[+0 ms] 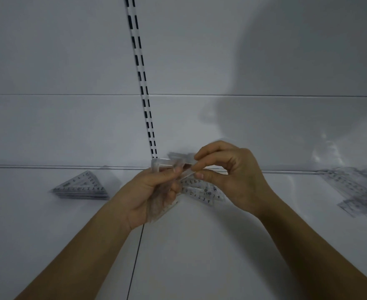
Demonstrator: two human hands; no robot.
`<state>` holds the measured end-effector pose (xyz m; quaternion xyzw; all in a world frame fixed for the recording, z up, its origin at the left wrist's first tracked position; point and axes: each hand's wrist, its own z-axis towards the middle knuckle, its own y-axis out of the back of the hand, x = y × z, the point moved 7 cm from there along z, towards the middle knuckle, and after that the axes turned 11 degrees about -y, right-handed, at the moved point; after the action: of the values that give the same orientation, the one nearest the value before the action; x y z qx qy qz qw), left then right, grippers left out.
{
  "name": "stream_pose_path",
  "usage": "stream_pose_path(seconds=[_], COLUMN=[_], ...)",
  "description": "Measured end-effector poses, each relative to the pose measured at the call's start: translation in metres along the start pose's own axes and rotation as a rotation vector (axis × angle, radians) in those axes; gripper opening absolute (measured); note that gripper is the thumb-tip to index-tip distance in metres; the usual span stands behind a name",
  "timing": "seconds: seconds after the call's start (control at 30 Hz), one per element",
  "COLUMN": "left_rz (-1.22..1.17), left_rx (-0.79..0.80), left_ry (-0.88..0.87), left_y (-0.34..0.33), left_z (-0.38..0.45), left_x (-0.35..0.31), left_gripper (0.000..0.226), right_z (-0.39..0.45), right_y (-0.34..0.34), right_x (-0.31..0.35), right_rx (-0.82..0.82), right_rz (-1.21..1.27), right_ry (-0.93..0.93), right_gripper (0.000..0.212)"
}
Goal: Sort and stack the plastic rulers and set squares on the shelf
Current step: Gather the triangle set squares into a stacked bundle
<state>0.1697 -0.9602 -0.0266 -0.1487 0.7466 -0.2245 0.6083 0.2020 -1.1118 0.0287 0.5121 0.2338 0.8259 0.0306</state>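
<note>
Left hand [154, 191] gripping clear set squares [158, 210], right hand [225, 172] pinching one [184, 169]

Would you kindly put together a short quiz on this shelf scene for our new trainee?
1. True or false: the left hand holds several clear plastic pieces at once.
2. Multiple choice: the neat stack of set squares lies (A) to the left of both hands, (B) between them, (C) at the far right.
3. Fill in: the right hand pinches one clear piece between thumb and ____.

Key
1. True.
2. A. The loose heap at the far right is blurred; more pieces lie on the shelf beneath the hands.
3. Forefinger.
</note>
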Motion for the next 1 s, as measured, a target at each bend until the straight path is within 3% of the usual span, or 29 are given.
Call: stream_pose_path(seconds=[0.17, 0.27, 0.33, 0.5, 0.53, 0.67, 0.77, 1.0], left_rz=[0.041, 0.023, 0.026, -0.112, -0.136, -0.211, -0.235, -0.249], left_rx=[0.074, 0.128, 0.151, 0.090, 0.060, -0.019, -0.003, 0.030], left_ry=[0.014, -0.046, -0.126, -0.254, -0.286, -0.370, -0.366, -0.345], left_y=[-0.005, -0.007, -0.007, 0.008, 0.012, 0.027, 0.026, 0.025], left_z=[-0.008, -0.010, -0.012, -0.014, -0.015, -0.018, -0.019, -0.018], left_x=[-0.004, -0.013, -0.026, -0.052, -0.058, -0.074, -0.075, -0.072], left_gripper=[0.033, 0.050, 0.053, 0.013, 0.014, 0.039, 0.045, 0.043], right_z=[-0.004, -0.004, -0.005, 0.000, 0.003, 0.005, 0.005, 0.011], right_y=[-0.012, -0.011, -0.013, -0.051, -0.055, -0.090, -0.102, -0.084], right_x=[-0.002, -0.003, -0.004, 0.007, 0.007, -0.001, 0.000, -0.022], right_rx=[0.063, -0.045, -0.109, 0.046, 0.046, 0.326, 0.390, 0.238], right_rz=[-0.075, -0.096, -0.064, -0.213, -0.241, -0.803, -0.981, -0.876], right_ry=[0.016, -0.015, -0.102, -0.122, -0.163, -0.285, -0.319, -0.344], right_gripper=[0.018, 0.034, 0.032, 0.048, 0.048, 0.054, 0.065, 0.040])
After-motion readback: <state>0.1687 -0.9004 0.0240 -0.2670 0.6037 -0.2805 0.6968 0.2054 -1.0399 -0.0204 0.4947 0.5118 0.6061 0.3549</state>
